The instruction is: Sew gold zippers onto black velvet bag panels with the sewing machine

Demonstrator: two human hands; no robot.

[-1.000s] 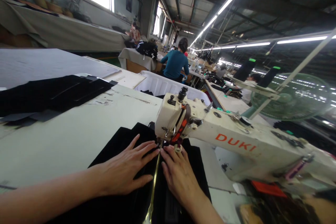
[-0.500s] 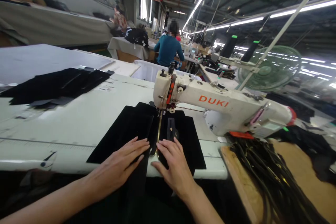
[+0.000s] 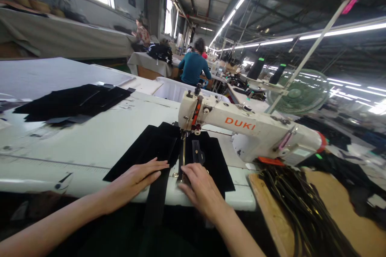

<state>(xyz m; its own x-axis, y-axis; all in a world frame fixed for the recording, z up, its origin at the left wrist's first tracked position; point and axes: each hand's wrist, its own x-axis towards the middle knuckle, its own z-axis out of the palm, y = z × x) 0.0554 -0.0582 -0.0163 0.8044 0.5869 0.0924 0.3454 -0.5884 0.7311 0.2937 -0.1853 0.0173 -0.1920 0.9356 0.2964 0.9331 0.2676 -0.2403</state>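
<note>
Black fabric (image 3: 140,154) lies under the sewing machine's (image 3: 208,112) needle area, with a gold-toothed zipper (image 3: 183,150) running from the presser foot toward me. My left hand (image 3: 140,178) rests flat on the fabric left of the zipper, fingers stretched out. At the zipper's near end, my right hand (image 3: 200,186) has its fingers bent over it, the thumb on the near side; the fingertips partly hide it. Beyond the right fingers, a small black plate with a zipped slot (image 3: 197,151) lies on the fabric. A black strip (image 3: 157,196) hangs over the table edge below my left hand.
Stacked black fabric pieces (image 3: 75,102) lie on the left of the table. At right, a wooden board (image 3: 268,209) carries a bundle of black zippers (image 3: 295,204). A fan (image 3: 298,92) stands behind the machine. A person in a blue top (image 3: 194,66) sits ahead.
My right thumb has come in closer to the zipper's near end. My left fingers have shifted slightly left, away from the zipper. The camera view has turned a little.
</note>
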